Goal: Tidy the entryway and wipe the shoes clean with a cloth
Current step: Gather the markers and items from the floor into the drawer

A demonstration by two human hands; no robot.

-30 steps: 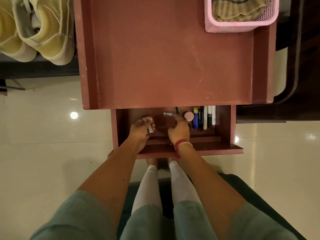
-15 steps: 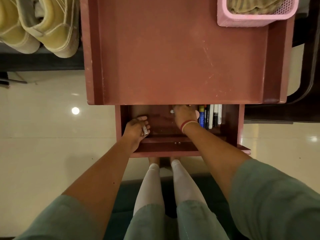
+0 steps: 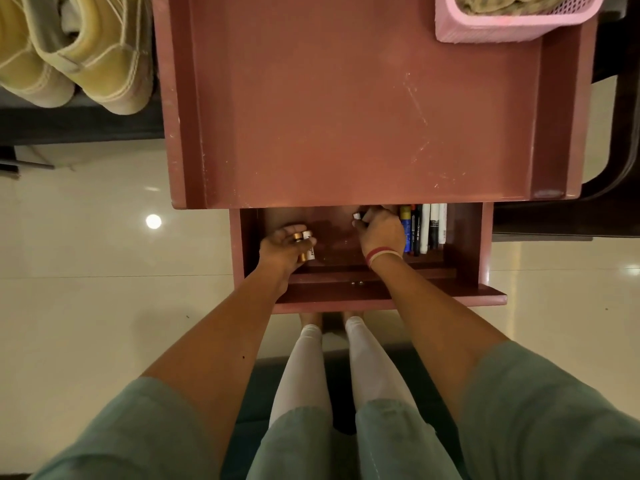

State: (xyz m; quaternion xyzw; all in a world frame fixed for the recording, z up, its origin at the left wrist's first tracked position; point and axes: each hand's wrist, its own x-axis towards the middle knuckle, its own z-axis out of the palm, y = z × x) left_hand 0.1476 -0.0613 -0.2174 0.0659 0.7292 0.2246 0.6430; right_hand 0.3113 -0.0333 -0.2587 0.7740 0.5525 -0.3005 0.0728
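Now, in drawer (image 3: 464, 244): 2 batteries (image 3: 306, 245) tight in L fingers (image 3: 291, 229), white-tipped item (image 3: 356, 215) in R fingers (image 3: 373, 218).

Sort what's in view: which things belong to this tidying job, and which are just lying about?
Job: drawer, batteries in left hand, white-capped item in right hand, markers, shoes, cloth in pink basket.
Lying about: dark furniture at right, teal mat underfoot.
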